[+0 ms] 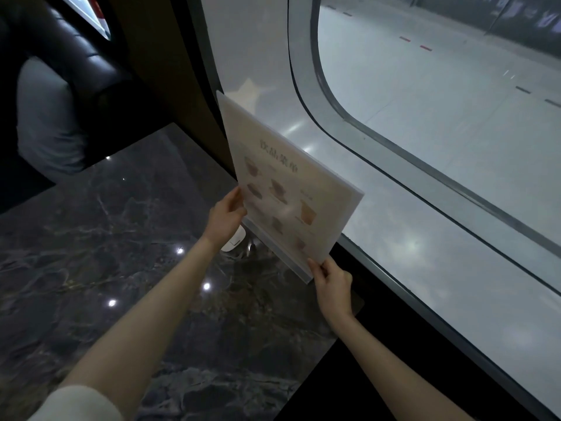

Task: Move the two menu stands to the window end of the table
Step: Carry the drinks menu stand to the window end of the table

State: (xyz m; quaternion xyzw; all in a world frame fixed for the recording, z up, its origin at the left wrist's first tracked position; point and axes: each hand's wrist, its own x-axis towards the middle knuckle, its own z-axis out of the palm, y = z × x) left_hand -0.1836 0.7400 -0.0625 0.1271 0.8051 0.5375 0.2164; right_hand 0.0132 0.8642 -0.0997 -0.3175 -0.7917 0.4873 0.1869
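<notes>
Now at the window end

Both hands [226, 218] [332, 284] pinched one menu stand [288, 189] with fingers at opposite edges, steadying it upright above the surface [121, 253].

Single head-worn view, wide-angle, looking forward and down from above the table [127, 268]. Faces toward the window [440, 123], which fills the right half and upper right of the frame. Near enough that both forearms run in from the bottom edge, with left hand [224, 218] and right hand [332, 287] around frame centre on a menu stand [288, 189]. Strong bend at the edges, window frame curving. Dark seat [76, 47] in the upper left. No second view to share with.
</notes>
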